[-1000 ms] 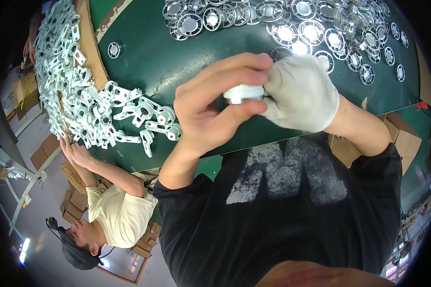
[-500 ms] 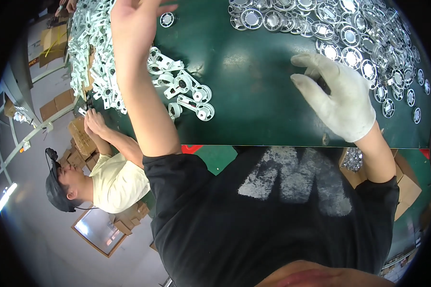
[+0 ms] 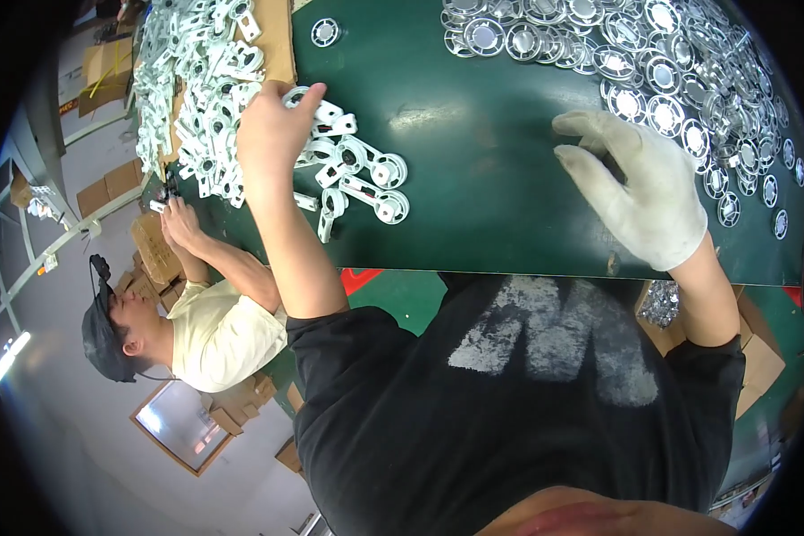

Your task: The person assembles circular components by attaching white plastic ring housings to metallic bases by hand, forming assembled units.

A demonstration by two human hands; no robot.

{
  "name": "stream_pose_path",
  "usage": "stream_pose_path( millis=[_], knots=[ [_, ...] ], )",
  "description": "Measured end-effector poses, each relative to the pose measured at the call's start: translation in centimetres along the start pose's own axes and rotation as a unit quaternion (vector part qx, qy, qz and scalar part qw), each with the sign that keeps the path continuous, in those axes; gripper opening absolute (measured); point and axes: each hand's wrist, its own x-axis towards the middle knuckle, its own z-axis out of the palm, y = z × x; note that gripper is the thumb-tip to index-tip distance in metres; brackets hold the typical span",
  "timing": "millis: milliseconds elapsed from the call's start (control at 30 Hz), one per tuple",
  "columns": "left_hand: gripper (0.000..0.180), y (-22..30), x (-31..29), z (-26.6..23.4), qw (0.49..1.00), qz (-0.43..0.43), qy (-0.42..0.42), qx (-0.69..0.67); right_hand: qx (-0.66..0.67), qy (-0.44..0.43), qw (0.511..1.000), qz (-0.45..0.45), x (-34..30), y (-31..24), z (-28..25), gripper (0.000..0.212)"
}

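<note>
My bare left hand (image 3: 272, 134) is over a small group of white plastic arm-shaped parts with round ends. Its thumb and forefinger are apart, beside the ring end of one white part (image 3: 330, 118); the other fingers are curled out of sight. Nearer me lie more such parts, among them a white part (image 3: 366, 195) with a round hub. My right hand (image 3: 639, 183), in a white glove, rests over the green table with its thumb and fingers apart and nothing between them. It is beside a heap of clear and silvery round discs (image 3: 665, 76).
A large heap of white parts (image 3: 210, 134) lies on cardboard at the left of the green table (image 3: 473, 205). One lone disc (image 3: 325, 33) lies at the far side. A co-worker (image 3: 219, 335) handles parts at the left. An open carton (image 3: 755, 357) stands below the table's right edge.
My left hand has come back toward me from the far side, down to the small group of white parts. My right hand has hardly moved.
</note>
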Motion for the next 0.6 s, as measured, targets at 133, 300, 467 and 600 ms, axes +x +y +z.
stream_pose_path(
  millis=[133, 300, 467, 600],
  knots=[
    [0.046, 0.1, -0.2, 0.9, 0.993, 0.032, 0.009, -0.114, 0.012, 0.038, 0.999, -0.032, -0.3, 0.5, 0.4, 0.021],
    [0.033, 0.8, -1.1, -0.8, 0.974, 0.044, 0.057, -0.214, 0.0, -0.025, 0.999, 0.026, 0.0, 0.1, 0.0, 0.022],
    [0.029, 2.7, -2.4, -2.8, 0.965, 0.129, 0.09, -0.21, -0.011, 0.01, 0.999, -0.038, -0.1, 0.7, 0.6, 0.022],
    [0.018, 5.6, -4.6, -2.0, 0.904, 0.142, 0.059, -0.4, -0.011, -0.028, 1.0, -0.005, -0.4, 0.6, 0.5, 0.035]
  ],
)
